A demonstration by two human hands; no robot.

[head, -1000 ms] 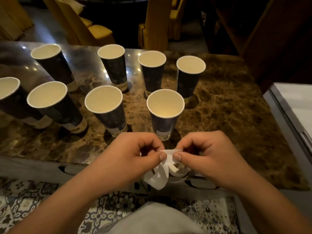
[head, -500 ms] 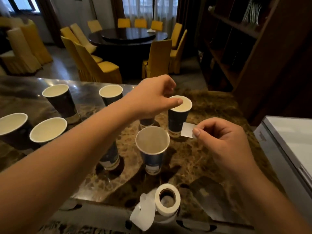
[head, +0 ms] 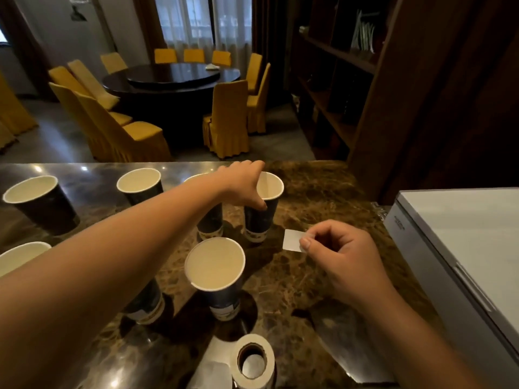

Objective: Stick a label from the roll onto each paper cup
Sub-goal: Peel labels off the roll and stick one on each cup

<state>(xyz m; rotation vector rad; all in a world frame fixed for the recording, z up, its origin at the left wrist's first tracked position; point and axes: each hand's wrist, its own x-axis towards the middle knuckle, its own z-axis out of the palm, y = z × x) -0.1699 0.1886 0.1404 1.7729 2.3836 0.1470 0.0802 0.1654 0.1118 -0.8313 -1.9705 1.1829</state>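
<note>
Item: label [head: 292, 240], small white rectangle, off the roll. Pinched by one short edge between thumb and forefinger of the right hand [head: 341, 255]; remaining fingers curled into the palm. Long axis roughly level, free end aimed at nine o'clock.

Item: far cup [head: 262, 204], upright on the marble table [head: 323, 276]. Gripped at the rim by the left hand [head: 243, 184], fingers over the far lip, thumb on the near wall. Left arm stretched across at two o'clock, over the nearer cups.

Key relation: cup found at about ten o'clock from the label's free end, near but apart. Right hand judged nearer the bare side wall; a short carry up-left is judged to be needed.

Item: roll [head: 252, 362], on its side at six o'clock, near edge, a loose strip of backing beside it. Untouched.
</note>
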